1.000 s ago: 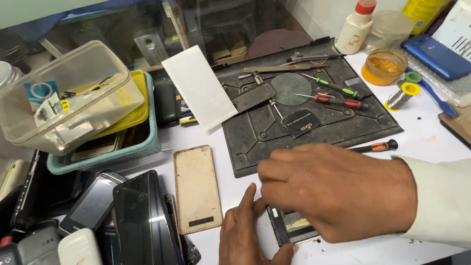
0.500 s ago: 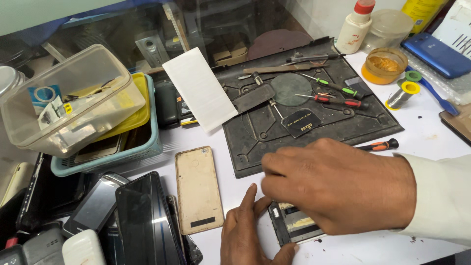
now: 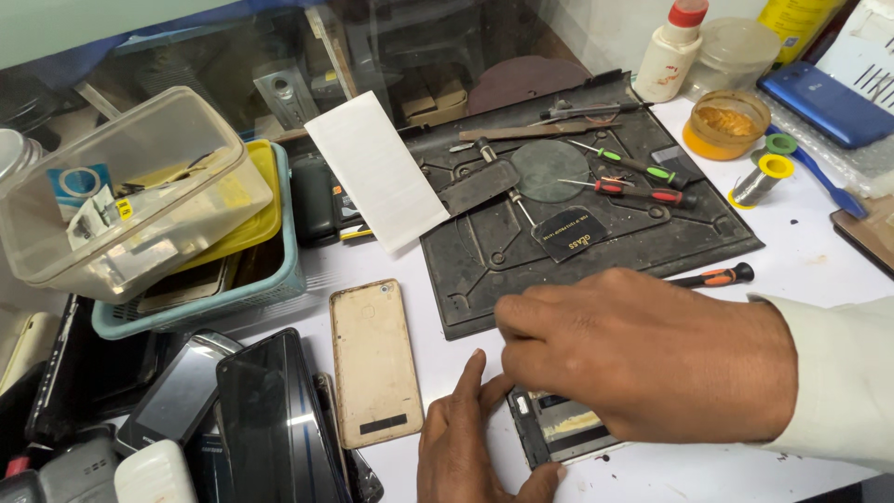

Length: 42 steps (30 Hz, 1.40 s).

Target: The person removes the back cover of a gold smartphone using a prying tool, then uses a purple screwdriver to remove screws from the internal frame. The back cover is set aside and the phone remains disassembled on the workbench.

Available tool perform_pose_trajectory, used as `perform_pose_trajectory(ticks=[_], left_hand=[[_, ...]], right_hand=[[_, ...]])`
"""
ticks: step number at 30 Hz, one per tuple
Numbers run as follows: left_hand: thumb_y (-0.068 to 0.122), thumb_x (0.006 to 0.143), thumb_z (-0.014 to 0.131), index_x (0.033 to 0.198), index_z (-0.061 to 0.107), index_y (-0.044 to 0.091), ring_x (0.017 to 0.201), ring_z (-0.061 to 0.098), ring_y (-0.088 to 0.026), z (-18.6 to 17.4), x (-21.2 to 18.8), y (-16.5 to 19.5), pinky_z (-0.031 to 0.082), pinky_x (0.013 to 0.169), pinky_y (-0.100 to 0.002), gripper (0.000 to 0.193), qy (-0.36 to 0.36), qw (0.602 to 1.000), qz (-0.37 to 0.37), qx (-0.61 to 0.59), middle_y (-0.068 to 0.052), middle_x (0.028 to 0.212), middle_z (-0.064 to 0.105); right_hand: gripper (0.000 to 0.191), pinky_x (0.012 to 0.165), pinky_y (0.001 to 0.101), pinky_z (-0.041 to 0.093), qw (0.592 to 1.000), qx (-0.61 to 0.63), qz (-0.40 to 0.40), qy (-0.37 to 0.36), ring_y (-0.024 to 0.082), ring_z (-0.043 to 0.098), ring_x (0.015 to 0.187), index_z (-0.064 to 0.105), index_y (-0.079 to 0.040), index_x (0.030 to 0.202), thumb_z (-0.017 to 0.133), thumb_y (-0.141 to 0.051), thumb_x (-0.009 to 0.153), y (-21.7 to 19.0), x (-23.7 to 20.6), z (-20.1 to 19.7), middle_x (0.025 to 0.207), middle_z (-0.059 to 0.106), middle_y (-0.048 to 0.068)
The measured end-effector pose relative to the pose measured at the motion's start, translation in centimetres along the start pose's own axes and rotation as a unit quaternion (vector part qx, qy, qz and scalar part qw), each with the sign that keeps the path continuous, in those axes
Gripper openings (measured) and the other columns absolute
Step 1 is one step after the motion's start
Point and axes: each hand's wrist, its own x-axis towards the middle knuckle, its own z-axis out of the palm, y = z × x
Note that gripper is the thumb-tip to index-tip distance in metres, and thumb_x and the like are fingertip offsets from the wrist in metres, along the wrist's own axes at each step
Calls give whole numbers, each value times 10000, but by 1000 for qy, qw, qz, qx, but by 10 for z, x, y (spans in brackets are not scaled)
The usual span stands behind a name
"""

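Note:
An opened phone [image 3: 568, 430] lies on the white table near the front edge, its insides facing up. My left hand [image 3: 470, 442] steadies it from the left, thumb at its lower corner. My right hand [image 3: 643, 349] arches over its top end with fingers curled down onto it; whether the fingers pinch anything is hidden. A gold phone back cover [image 3: 374, 359] lies flat just left of my left hand.
A dark repair mat [image 3: 484, 251] behind my hands carries screwdrivers [image 3: 643, 191], a round disc and small parts. An orange-handled screwdriver [image 3: 712, 277] lies beside it. Stacked phones [image 3: 270, 419] fill the left front. A teal basket [image 3: 289, 270] holds a clear box.
My right hand has shifted slightly right over the opened phone. The view has drifted a little; the left hand stays in place.

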Motion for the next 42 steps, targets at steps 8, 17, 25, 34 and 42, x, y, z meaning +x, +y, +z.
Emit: perform_pose_trajectory(ticks=[8, 17, 25, 34, 42], left_hand=[[179, 565, 978, 1519, 233, -35, 1234, 588, -301, 1, -1, -1, 392, 1089, -476, 1230, 4, 1000, 6, 6, -156, 1337, 707], [210, 574, 981, 1533, 231, -36, 1219, 593, -299, 2, 0, -6, 403, 1075, -474, 1242, 10, 1000, 23, 8, -157, 1304, 720], [209, 591, 970, 1540, 224, -44, 1251, 583, -317, 1, -1, -4, 389, 1095, -490, 1233, 24, 998, 51, 6, -164, 1360, 715], [215, 585, 971, 1537, 226, 2, 1260, 581, -292, 1, 0, -3, 390, 1101, -470, 1228, -12, 1000, -23, -5, -171, 1293, 693], [193, 574, 974, 1539, 229, -6, 1256, 571, -296, 0, 0, -1, 381, 1098, -474, 1235, -15, 1000, -28, -1, -180, 1346, 684]], right_hand=[[239, 576, 445, 521, 987, -72, 118, -83, 273, 684, 795, 584, -90, 957, 705, -294, 928, 3, 4, 3, 814, 633, 44], [385, 730, 427, 497, 999, 41, -13, 6, 286, 632, 926, 631, -82, 1103, 633, -8, 726, -1, -2, 2, 976, 620, 74], [222, 789, 421, 515, 967, -68, 175, -173, 238, 644, 1002, 574, -126, 1068, 635, -320, 979, 3, 6, 1, 981, 626, 19], [455, 745, 452, 499, 1000, 7, 16, 21, 298, 645, 917, 603, -50, 1207, 679, -97, 761, 3, -3, 7, 992, 624, 83], [281, 704, 441, 499, 997, -8, 77, -28, 273, 661, 946, 601, -78, 1129, 700, -154, 878, 5, -2, 5, 987, 661, 45]])
